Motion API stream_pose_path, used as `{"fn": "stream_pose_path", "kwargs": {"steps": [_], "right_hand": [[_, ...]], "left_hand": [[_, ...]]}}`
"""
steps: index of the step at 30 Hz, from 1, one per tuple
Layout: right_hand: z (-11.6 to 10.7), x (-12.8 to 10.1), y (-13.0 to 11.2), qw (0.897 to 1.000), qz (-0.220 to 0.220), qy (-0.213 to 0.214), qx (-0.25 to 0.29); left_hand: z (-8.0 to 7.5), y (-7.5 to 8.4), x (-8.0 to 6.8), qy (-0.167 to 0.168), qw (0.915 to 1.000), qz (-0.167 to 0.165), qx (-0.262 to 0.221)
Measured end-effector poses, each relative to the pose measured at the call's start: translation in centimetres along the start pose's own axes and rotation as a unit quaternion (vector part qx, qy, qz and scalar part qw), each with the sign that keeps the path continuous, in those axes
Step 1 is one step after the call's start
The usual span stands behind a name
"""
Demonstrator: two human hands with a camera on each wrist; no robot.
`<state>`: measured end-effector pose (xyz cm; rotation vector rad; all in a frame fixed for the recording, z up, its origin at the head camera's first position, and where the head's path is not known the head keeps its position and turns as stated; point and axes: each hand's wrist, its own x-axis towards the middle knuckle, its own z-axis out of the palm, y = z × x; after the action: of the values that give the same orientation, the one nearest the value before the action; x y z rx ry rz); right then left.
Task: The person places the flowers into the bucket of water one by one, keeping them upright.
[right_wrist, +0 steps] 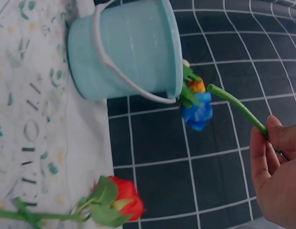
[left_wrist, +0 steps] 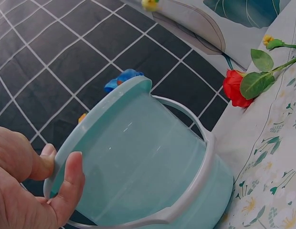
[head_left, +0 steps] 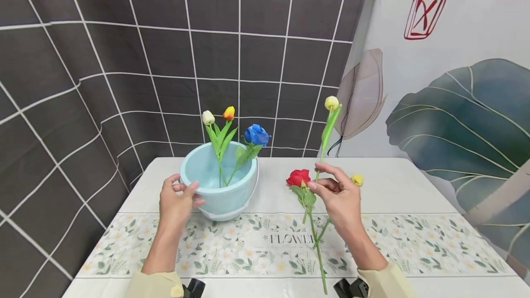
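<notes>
Three flowers (head_left: pixel 225 141) stood in the bucket (head_left: pixel 219 183), filling its right half; the left half was open. A red rose (head_left: pixel 299 177) lay on the counter (head_left: pixel 393 183) just right of it.

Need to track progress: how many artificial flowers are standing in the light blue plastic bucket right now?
3: a white tulip, an orange-yellow tulip and a blue rose, all standing in the light blue plastic bucket. Shorter stems inside could be hidden.

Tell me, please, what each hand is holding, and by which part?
The right hand pinches the yellow tulip by its stem, about midway, bloom up. The left hand grips the bucket by its rim.
</notes>
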<state>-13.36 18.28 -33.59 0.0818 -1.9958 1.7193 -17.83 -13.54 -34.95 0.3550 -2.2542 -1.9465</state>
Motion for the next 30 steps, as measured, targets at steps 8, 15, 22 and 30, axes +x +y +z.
{"fn": "stream_pose_path", "kwargs": {"steps": [8, 15, 22, 30], "right_hand": [[2.7, 2.0, -0.9, 0.998, -0.055, -0.019, 0.028], [4.8, 3.2, -1.7, 0.995, -0.085, -0.037, 0.032], [6.4, 4.2, -2.2, 0.993, -0.094, -0.049, 0.041], [8.3, 5.3, -2.3, 0.989, -0.12, -0.063, 0.059]], "left_hand": [[-0.2, -0.1, -0.2, -0.003, 1.0, -0.003, -0.005], [-0.3, -0.3, -0.2, -0.003, 0.9999, -0.001, -0.013], [-0.2, -0.1, -0.1, -0.003, 0.9999, 0.002, -0.015], [0.0, 0.0, 0.1, -0.001, 0.9998, 0.0, -0.018]]}}
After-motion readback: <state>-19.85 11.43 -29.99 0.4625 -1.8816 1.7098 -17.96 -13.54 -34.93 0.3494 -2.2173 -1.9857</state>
